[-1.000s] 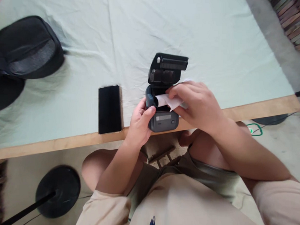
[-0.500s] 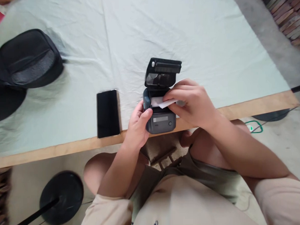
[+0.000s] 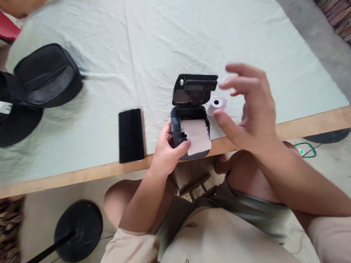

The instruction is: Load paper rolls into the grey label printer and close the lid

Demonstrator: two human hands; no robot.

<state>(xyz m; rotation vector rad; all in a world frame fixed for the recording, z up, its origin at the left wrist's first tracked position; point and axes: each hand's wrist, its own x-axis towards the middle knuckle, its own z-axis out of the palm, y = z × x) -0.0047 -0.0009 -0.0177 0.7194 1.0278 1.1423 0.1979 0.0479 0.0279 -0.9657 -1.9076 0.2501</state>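
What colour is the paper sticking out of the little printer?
White. The paper hangs out over the dark grey printer, clearest in the head view.

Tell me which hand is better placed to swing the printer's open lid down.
Right, probably. The right hand hovers open and free beside the raised lid. The left hand is busy gripping the printer, its thumb pinning the paper strip flat, so it looks needed there.

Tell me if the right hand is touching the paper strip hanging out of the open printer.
Apart. The head view shows the right hand raised with fingers spread, clear table showing between it and the paper strip. Only the left hand grips the printer.
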